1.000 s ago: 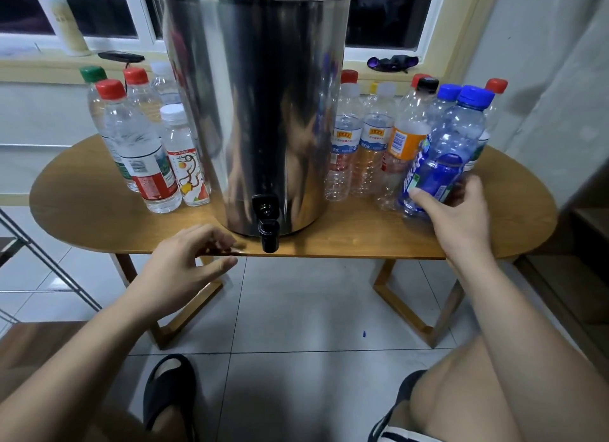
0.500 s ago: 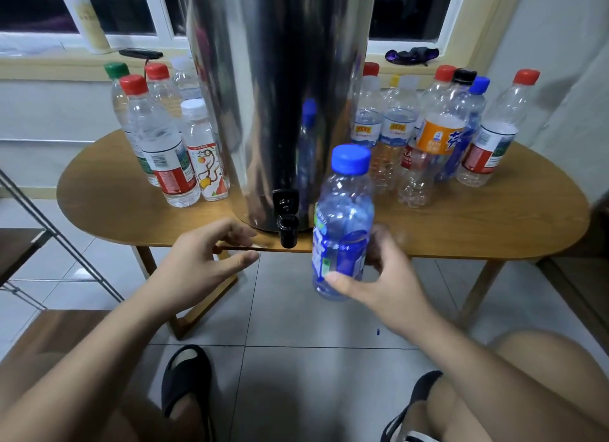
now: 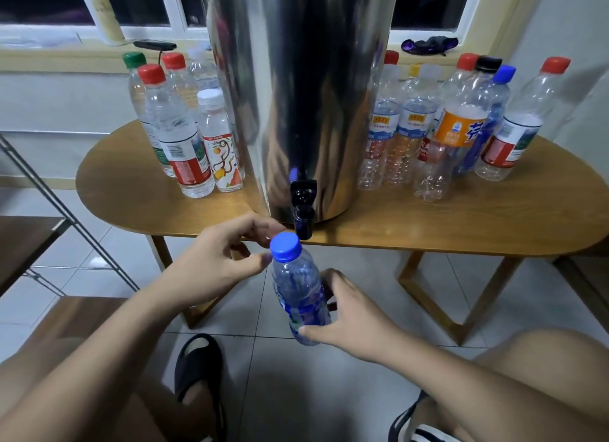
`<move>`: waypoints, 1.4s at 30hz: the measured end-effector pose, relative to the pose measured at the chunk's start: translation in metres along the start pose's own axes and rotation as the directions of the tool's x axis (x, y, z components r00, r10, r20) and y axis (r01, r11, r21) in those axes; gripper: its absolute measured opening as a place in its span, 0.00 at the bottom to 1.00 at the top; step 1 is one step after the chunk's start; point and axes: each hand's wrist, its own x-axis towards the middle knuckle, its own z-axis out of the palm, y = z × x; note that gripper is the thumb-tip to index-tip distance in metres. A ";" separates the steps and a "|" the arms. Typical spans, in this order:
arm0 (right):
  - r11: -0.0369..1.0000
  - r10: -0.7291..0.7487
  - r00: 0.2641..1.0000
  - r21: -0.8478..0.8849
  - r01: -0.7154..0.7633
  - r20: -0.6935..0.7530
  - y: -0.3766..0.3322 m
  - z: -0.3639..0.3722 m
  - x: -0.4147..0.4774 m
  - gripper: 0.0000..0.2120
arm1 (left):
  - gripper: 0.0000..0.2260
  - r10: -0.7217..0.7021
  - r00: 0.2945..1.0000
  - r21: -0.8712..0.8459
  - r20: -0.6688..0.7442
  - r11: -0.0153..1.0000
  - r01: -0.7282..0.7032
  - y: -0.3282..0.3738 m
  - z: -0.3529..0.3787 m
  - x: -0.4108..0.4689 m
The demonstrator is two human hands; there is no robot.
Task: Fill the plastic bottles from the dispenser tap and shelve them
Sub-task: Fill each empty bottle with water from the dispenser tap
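Nearest the viewer, my bare knees flank a black sandal on the tiled floor.

Above them, my right grip is wrapped round the lower body of the blue-capped bottle, thumb on the near side over its blue label and fingers curled behind. The bottle hangs over the floor, in front of and below the table edge. It is nearly upright and its top leans slightly left.

My left grip is spread about the cap, with the thumb tip at the cap's left side and the fingers arched above it. Whether any finger touches the cap cannot be told from this angle. The cap is screwed on and sits just below and left of the black tap.

The tap juts from the foot of the steel dispenser, which stands at the table's front edge and overhangs it with the spout.

To the left of the dispenser stands the left group of bottles, with red, green and white caps. To its right stands the right group of bottles, more numerous, with red, yellow, black and blue caps. Both groups are upright and capped.

At far left a metal rack leans into view. Behind everything runs the window sill, carrying a pale bottle.
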 end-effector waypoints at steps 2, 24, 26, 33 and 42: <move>1.000 0.005 1.000 -0.022 -0.005 0.029 0.003 0.003 0.002 0.29 | 0.16 0.004 1.000 0.004 0.019 1.000 -0.004 0.001 0.000 0.000; 0.999 -0.040 0.997 0.029 0.042 -0.072 -0.006 -0.016 -0.001 0.38 | 0.15 0.066 0.998 0.231 0.023 0.971 -0.070 0.005 0.026 0.008; 0.999 -0.037 0.995 0.006 0.038 -0.088 -0.005 -0.015 -0.002 0.40 | 0.17 0.067 0.998 0.257 0.004 0.964 -0.065 0.006 0.027 0.009; 0.989 -0.076 0.986 -0.136 0.056 -0.149 -0.007 -0.016 -0.001 0.38 | 0.26 -0.037 0.995 0.483 -0.092 0.872 0.077 0.008 0.035 0.009; 0.991 -0.032 0.992 -0.130 0.016 -0.122 0.000 -0.019 0.004 0.39 | 0.25 0.034 0.998 0.163 0.054 0.986 -0.043 -0.005 0.021 0.008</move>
